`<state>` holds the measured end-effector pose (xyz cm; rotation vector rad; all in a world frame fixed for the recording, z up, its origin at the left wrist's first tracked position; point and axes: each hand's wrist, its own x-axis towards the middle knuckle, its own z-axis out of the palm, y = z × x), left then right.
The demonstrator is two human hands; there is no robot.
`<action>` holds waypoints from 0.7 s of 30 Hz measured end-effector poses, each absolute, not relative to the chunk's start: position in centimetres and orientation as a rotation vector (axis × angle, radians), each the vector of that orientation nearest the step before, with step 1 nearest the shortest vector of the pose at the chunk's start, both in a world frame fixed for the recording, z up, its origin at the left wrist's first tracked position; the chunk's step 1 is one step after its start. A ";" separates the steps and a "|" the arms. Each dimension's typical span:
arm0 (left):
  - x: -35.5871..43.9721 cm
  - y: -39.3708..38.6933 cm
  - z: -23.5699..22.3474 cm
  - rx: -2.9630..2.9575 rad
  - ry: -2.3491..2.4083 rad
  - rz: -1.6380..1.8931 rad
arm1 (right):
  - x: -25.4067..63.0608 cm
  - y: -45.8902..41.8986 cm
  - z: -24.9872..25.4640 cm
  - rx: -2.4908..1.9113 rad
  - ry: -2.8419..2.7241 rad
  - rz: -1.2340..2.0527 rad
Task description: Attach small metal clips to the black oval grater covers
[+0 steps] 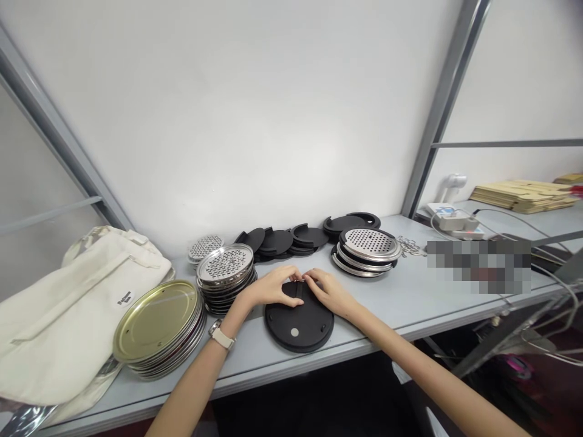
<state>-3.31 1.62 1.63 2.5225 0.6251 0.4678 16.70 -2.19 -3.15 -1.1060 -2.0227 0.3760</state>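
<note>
A black round plastic base [298, 320] lies on the table in front of me, with a pale round spot and small dark feet on its upper face. My left hand [277, 285] curls over its far-left edge, thumb resting on the top and fingers at the far rim. My right hand [328, 292] is closed at the same far rim, fingertips close to those of the left. Something small and shiny shows between the fingertips, too small to name. Further back sits a pile of perforated metal discs in black holders [368, 246], with small metal hooks [411, 246] beside it.
Stacked grater discs [226, 265] stand left of my hands, beside a pile of gold-coloured round plates [157, 318]. More black round bases [276, 241] line the wall. A cream cloth bag [86, 303] lies far left. At right are a power strip [455, 220], cables and flat cardboard [523, 195].
</note>
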 end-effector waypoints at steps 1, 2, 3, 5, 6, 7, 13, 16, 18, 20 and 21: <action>-3.3 1.6 1.6 2.519 0.631 0.467 | 16.7 -2.1 -3.3 -1.100 -2.010 0.391; -3.3 1.6 1.7 2.517 0.634 0.467 | 16.8 -2.0 -3.4 -1.094 -1.999 0.406; -3.3 1.6 1.7 2.516 0.637 0.468 | 16.8 -2.0 -3.5 -1.090 -1.988 0.420; -3.2 1.6 1.6 2.516 0.644 0.473 | 16.9 -1.8 -3.7 -1.083 -1.969 0.440; -3.2 1.6 1.6 2.515 0.649 0.480 | 17.0 -1.8 -3.7 -1.082 -1.959 0.448; -3.1 1.6 1.5 2.516 0.653 0.489 | 17.0 -1.7 -3.8 -1.084 -1.946 0.455; -2.5 1.5 0.6 2.527 0.668 0.601 | 17.5 -1.4 -3.7 -1.133 -1.880 0.478; -2.2 1.5 0.2 2.524 0.686 0.644 | 17.8 -1.3 -3.5 -1.132 -1.873 0.465; -2.0 1.5 0.0 2.512 0.701 0.674 | 17.9 -1.2 -3.5 -1.123 -1.875 0.461; -1.9 1.6 -0.2 2.502 0.716 0.694 | 18.0 -1.1 -3.4 -1.118 -1.878 0.462; -1.9 1.6 -0.3 2.503 0.720 0.698 | 18.0 -1.1 -3.4 -1.117 -1.880 0.463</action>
